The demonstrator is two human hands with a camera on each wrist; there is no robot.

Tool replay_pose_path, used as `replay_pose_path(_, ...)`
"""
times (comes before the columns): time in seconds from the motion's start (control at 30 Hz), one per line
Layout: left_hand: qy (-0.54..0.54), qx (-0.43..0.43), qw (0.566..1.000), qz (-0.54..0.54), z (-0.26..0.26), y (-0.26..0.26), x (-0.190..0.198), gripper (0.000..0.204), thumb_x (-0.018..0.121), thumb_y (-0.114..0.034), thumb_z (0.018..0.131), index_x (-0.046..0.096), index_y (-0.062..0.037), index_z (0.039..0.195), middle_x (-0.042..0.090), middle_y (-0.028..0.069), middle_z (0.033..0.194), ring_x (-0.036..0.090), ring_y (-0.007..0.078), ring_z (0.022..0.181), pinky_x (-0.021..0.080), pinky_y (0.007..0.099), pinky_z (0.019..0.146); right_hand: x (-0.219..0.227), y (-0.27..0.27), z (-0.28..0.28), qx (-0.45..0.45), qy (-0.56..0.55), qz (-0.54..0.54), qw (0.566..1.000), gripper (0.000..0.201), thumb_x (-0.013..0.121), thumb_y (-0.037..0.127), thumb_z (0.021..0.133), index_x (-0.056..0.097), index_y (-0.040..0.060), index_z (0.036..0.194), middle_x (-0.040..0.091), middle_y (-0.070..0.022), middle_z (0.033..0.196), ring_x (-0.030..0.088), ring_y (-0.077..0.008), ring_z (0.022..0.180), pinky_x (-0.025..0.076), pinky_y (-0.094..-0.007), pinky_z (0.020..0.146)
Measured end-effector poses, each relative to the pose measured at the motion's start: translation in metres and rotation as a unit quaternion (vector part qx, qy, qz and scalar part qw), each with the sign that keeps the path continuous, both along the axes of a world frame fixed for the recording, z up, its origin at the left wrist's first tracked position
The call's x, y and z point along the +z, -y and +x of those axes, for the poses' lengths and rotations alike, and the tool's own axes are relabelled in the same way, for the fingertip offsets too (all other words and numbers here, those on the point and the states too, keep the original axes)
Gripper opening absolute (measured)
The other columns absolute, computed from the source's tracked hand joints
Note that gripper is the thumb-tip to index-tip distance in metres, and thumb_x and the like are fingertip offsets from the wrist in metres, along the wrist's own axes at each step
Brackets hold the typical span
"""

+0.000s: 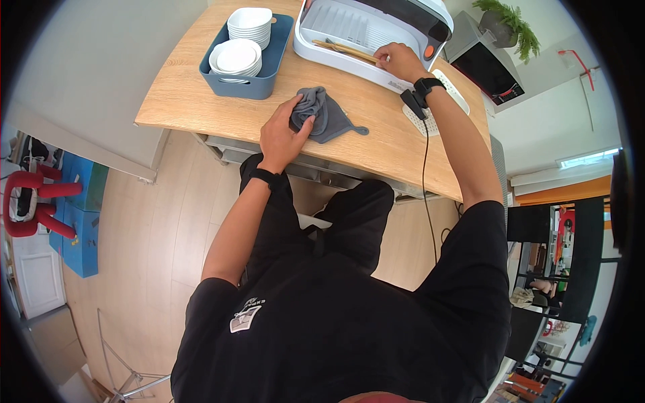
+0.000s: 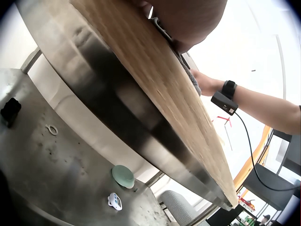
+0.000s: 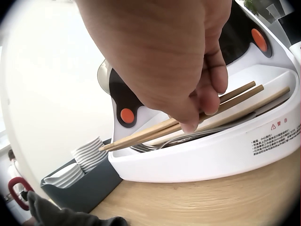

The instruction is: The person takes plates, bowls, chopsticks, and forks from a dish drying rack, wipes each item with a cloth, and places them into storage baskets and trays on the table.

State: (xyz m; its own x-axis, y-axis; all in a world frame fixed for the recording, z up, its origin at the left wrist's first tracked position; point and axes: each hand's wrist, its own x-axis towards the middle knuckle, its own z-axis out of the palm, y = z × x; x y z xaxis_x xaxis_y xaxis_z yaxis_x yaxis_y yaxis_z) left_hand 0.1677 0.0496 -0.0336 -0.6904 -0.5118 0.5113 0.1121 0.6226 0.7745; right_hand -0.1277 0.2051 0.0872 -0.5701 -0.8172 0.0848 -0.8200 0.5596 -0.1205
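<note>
In the head view the left hand (image 1: 281, 138) rests on a crumpled grey cloth (image 1: 322, 115) near the table's front edge, its fingers spread over the near side. The right hand (image 1: 402, 62) is at the front of a white dish box (image 1: 342, 62) with a raised dark lid. From the right wrist view, the right hand (image 3: 188, 80) pinches wooden chopsticks (image 3: 146, 134) between thumb and fingers, above metal cutlery (image 3: 188, 136) lying in the box's front tray. The left wrist view shows part of the left hand (image 2: 188, 21) at the tabletop, mostly cut off.
A blue-grey bin (image 1: 248, 87) with stacked white bowls (image 1: 248, 27) stands left of the box. A white perforated tray (image 1: 451, 93) lies at the right, partly behind the right forearm. A cable (image 1: 424, 174) hangs from the right wrist. A microwave (image 1: 487, 67) stands beyond.
</note>
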Motion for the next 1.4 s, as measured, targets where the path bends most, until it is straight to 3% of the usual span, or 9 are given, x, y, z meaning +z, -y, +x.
replay_pose_path(0.07,0.003,-0.005,1.0,0.016,-0.001,0.002,-0.002,0.047,0.073,-0.021,0.083,0.06,-0.0045,0.126,0.066,0.0152,0.117,0.066,0.028,0.103,0.051,0.0339,0.087,0.009,-0.001,0.013,0.003,-0.01,-0.022,1.0,0.02,0.07,0.014,0.08,0.074,0.0075,0.099,0.072,-0.012,0.093,0.068,-0.0285,0.087,0.053,-0.0367,0.08)
replay_pose_path(0.13,-0.059,-0.038,0.988,0.141,-0.006,0.003,-0.003,0.051,0.074,-0.016,0.083,0.056,0.0024,0.128,0.066,0.0182,0.116,0.068,0.0255,0.102,0.054,0.0314,0.086,0.017,-0.007,0.027,0.003,-0.016,-0.045,0.999,0.019,0.07,0.014,0.082,0.074,0.0076,0.099,0.072,-0.0118,0.093,0.067,-0.0282,0.087,0.052,-0.0372,0.08)
replay_pose_path(0.27,-0.068,-0.063,0.974,0.207,-0.006,0.003,0.0,0.05,0.072,-0.011,0.085,0.054,0.0082,0.128,0.066,0.0196,0.115,0.066,0.0228,0.103,0.053,0.031,0.09,0.02,-0.019,0.043,0.066,-0.043,-0.099,0.992,0.016,0.068,0.01,0.084,0.073,0.009,0.099,0.069,-0.0097,0.093,0.066,-0.0281,0.085,0.051,-0.039,0.076)
replay_pose_path(0.33,-0.075,-0.086,0.963,0.242,-0.004,0.004,0.0,0.049,0.072,-0.01,0.087,0.053,0.0099,0.128,0.066,0.0184,0.116,0.065,0.0211,0.102,0.052,0.0303,0.09,0.019,-0.027,0.055,0.132,-0.055,-0.113,0.983,0.015,0.067,0.007,0.087,0.072,0.007,0.101,0.068,-0.0059,0.097,0.067,-0.0252,0.084,0.053,-0.034,0.074)
replay_pose_path(0.67,0.007,-0.07,0.906,0.418,0.001,-0.016,0.014,0.041,0.072,-0.014,0.089,0.058,0.008,0.121,0.067,0.012,0.107,0.064,0.0139,0.095,0.052,0.0247,0.081,-0.017,-0.016,0.097,0.247,-0.13,-0.096,0.956,0.01,0.062,0.01,0.087,0.068,0.0083,0.094,0.064,-0.0028,0.097,0.064,-0.027,0.088,0.052,-0.0398,0.077)
replay_pose_path(0.8,0.033,-0.145,0.865,0.48,0.001,-0.021,0.012,0.04,0.068,-0.026,0.093,0.059,0.0039,0.118,0.067,0.0093,0.106,0.064,0.014,0.093,0.052,0.0277,0.081,-0.031,0.003,0.1,0.246,-0.115,-0.087,0.958,0.011,0.062,0.008,0.085,0.068,0.009,0.094,0.065,-0.0018,0.098,0.064,-0.0265,0.088,0.052,-0.0388,0.076)
replay_pose_path(0.87,0.037,-0.184,0.807,0.561,0.003,-0.023,0.021,0.036,0.066,-0.031,0.094,0.061,0.0005,0.111,0.067,0.008,0.106,0.065,0.0154,0.092,0.053,0.0303,0.082,-0.032,0.011,0.1,0.241,-0.129,-0.064,0.96,0.011,0.063,0.01,0.085,0.069,0.0083,0.094,0.066,0.0001,0.106,0.065,-0.0235,0.093,0.053,-0.0375,0.078)
replay_pose_path(1.2,0.091,-0.263,0.767,0.578,-0.017,-0.021,0.012,0.045,0.074,-0.02,0.087,0.05,-0.001,0.12,0.066,0.0073,0.103,0.065,0.0151,0.09,0.054,0.0303,0.081,-0.039,0.028,0.113,0.295,-0.147,-0.069,0.942,0.013,0.062,0.008,0.081,0.072,0.0091,0.09,0.068,0.0016,0.109,0.066,-0.0223,0.094,0.052,-0.0363,0.08)
replay_pose_path(1.4,0.128,-0.231,0.789,0.555,-0.024,-0.033,0.018,0.022,0.065,-0.014,0.091,0.059,-0.0032,0.109,0.066,0.0047,0.102,0.064,0.014,0.093,0.052,0.0302,0.083,-0.039,0.033,0.122,0.308,-0.154,-0.047,0.938,0.013,0.063,0.008,0.079,0.072,0.0106,0.089,0.069,0.0034,0.109,0.066,-0.0218,0.094,0.052,-0.0355,0.081)
